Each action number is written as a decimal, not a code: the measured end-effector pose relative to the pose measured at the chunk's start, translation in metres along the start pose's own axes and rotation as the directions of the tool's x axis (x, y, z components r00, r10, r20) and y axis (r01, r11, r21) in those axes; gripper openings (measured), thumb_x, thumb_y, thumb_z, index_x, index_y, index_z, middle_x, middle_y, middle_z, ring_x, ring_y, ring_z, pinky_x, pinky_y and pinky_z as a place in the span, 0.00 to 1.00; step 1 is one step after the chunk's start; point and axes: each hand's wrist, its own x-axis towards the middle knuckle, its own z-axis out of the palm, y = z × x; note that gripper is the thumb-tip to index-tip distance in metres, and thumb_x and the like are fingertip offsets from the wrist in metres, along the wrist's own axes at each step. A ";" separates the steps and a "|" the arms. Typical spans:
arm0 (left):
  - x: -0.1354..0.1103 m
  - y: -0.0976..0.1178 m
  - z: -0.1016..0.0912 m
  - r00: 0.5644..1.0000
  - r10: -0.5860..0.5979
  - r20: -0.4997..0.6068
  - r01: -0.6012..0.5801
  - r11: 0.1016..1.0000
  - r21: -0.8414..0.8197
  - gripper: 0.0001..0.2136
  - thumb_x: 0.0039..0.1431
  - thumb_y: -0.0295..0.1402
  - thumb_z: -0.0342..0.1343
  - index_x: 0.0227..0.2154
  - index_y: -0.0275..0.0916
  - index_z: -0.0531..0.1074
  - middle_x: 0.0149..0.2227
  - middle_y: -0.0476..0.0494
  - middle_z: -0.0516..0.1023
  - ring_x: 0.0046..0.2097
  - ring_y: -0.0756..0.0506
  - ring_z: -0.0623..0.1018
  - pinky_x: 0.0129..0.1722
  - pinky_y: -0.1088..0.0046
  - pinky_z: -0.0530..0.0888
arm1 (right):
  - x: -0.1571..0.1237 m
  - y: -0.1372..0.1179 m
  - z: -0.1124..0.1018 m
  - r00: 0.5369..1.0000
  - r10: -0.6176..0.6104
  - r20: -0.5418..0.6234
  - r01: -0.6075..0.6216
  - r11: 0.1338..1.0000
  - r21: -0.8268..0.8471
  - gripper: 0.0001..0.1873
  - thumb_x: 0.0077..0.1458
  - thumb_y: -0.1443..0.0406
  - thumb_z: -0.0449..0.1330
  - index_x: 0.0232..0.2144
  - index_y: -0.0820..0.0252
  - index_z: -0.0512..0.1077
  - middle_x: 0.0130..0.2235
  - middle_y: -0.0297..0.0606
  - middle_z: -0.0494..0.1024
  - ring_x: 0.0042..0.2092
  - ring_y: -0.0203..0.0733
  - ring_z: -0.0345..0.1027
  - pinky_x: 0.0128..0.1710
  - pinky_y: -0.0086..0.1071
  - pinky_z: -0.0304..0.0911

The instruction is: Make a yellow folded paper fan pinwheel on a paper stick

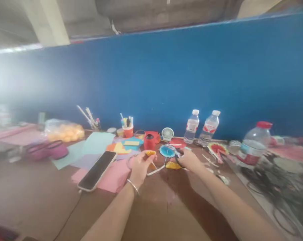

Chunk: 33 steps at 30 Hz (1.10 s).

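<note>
Brown tabletop (pixel 151 207); left hand (pixel 141 163) pinching, right hand (pixel 188 159) angled inward.

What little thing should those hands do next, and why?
Perhaps lay down what look like scissors: the right hand seems to hold them, while the left hand pinches yellow pleated paper. A free hand might help spread the pleats, like the blue paper rosette nearby.
</note>
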 end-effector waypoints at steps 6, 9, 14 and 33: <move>0.000 -0.003 -0.002 0.944 -0.231 0.233 0.315 0.840 -0.443 0.04 0.49 0.29 0.55 0.30 0.37 0.69 0.30 0.49 0.74 0.34 0.50 0.74 0.36 0.72 0.68 | 0.011 0.044 -0.025 0.987 0.159 0.028 -0.149 0.966 -0.211 0.26 0.34 0.56 0.60 0.35 0.70 0.67 0.33 0.53 0.73 0.36 0.53 0.67 0.31 0.34 0.57; -0.001 -0.002 -0.005 0.912 -0.294 0.286 0.408 0.716 -0.567 0.05 0.50 0.29 0.54 0.32 0.39 0.68 0.36 0.49 0.73 0.40 0.48 0.72 0.40 0.69 0.68 | 0.004 0.038 -0.023 0.980 0.172 -0.105 -0.189 0.964 -0.186 0.23 0.41 0.59 0.56 0.41 0.66 0.63 0.36 0.49 0.73 0.35 0.51 0.67 0.30 0.36 0.57; -0.001 -0.006 -0.004 0.928 -0.262 0.266 0.370 0.742 -0.559 0.04 0.49 0.27 0.54 0.30 0.37 0.69 0.31 0.50 0.71 0.31 0.54 0.71 0.32 0.78 0.67 | -0.027 -0.026 -0.006 0.923 -0.305 -0.236 0.335 0.936 0.103 0.09 0.52 0.63 0.48 0.31 0.58 0.66 0.33 0.37 0.73 0.35 0.40 0.66 0.34 0.31 0.58; -0.004 -0.007 0.004 0.984 -0.048 0.172 0.030 0.994 0.108 0.07 0.48 0.33 0.54 0.30 0.37 0.67 0.30 0.48 0.71 0.32 0.49 0.71 0.34 0.73 0.69 | -0.053 -0.056 0.023 0.833 -0.333 -0.442 0.482 0.829 0.285 0.07 0.52 0.64 0.52 0.32 0.58 0.69 0.31 0.37 0.73 0.34 0.40 0.65 0.35 0.32 0.59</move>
